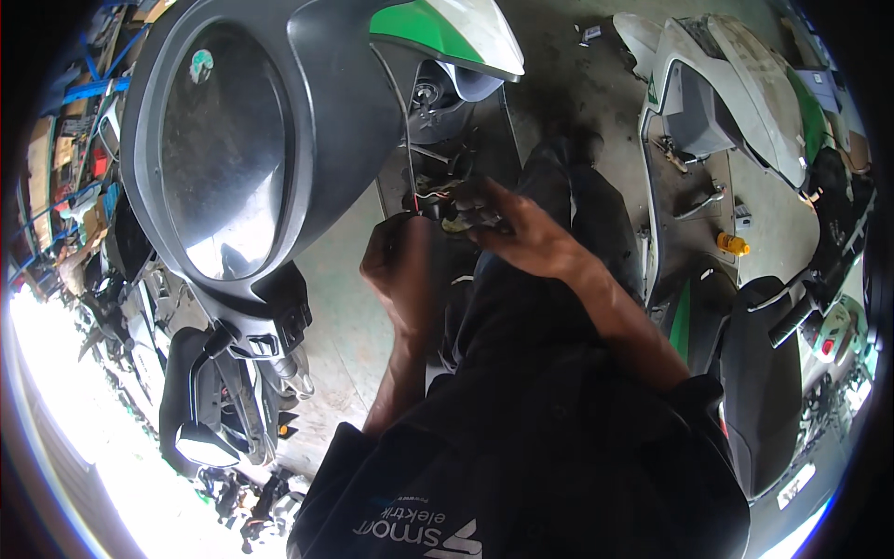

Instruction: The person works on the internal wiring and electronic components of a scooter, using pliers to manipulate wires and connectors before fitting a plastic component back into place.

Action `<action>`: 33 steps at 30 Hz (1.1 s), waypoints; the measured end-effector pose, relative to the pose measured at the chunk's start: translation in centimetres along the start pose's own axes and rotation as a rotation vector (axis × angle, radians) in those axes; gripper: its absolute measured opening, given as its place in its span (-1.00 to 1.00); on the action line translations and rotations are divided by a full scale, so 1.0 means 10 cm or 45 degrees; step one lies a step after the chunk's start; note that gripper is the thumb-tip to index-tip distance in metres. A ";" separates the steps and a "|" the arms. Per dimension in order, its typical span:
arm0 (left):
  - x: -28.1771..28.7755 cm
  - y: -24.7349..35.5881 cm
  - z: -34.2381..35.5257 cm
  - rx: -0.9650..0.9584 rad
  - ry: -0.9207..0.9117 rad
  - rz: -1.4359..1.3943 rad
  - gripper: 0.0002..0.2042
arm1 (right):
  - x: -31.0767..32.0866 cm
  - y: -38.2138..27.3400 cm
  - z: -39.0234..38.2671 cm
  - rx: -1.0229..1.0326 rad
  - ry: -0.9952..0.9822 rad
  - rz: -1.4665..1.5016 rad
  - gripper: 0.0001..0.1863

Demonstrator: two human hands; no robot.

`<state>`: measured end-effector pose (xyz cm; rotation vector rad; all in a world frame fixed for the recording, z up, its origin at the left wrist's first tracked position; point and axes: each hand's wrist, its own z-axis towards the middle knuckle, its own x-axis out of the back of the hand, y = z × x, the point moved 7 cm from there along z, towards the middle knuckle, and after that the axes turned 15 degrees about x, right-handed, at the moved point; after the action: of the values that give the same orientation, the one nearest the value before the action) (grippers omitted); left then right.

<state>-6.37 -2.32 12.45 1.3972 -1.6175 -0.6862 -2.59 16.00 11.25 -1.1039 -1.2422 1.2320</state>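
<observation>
A thin dark cable (407, 140) hangs down from the scooter's black body panel (340, 121) and ends in thin red and pale wires (430, 195) between my hands. My left hand (400, 265), partly smeared by motion, is closed with curled fingers at the cable's lower end. To its right, my right hand (507, 224) has bent fingers around a small dark piece at the wires; a yellowish bit shows below the fingertips. What exactly that piece is stays too dark and small to tell.
A scooter with a dark oval panel (228, 149) and a green-white fairing (447, 33) fills the upper left. At right stands another white scooter body (745, 93). A yellow bottle (733, 244) lies near it. A mirror (207, 445) juts out lower left.
</observation>
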 end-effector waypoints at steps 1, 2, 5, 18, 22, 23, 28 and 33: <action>0.01 0.01 0.01 0.030 -0.013 0.018 -0.74 | -0.04 0.07 -0.02 -0.042 0.016 0.108 -0.47; 0.02 0.02 0.01 0.059 -0.027 0.037 -0.74 | -0.07 0.15 -0.05 -0.083 0.033 0.216 -0.45; 0.02 0.03 0.01 0.106 -0.045 0.049 -0.75 | -0.07 0.11 -0.02 -0.076 0.090 0.344 -0.44; -0.10 0.09 -0.03 0.264 -0.271 0.007 -0.73 | 0.18 -0.35 -0.19 0.001 -0.335 0.143 -0.48; -0.16 0.13 -0.09 0.220 -0.355 -0.272 -0.78 | 0.25 -0.49 -0.25 0.192 -0.291 -0.105 -0.48; -0.11 0.11 -0.10 0.188 -0.357 -0.314 -0.79 | 0.27 -0.64 -0.18 0.228 -0.324 -0.132 -0.52; 0.13 0.08 -0.28 -0.287 -0.121 0.040 -0.75 | 0.14 -1.20 0.15 0.247 -0.548 -0.392 -0.59; 0.31 -0.04 -0.48 -0.458 0.093 -0.041 -0.58 | -0.29 -1.53 0.55 0.526 -0.568 -0.693 -0.72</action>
<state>-2.00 -4.79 15.12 1.1724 -1.3383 -0.8860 -7.19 11.93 26.57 -0.1647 -1.4071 1.2543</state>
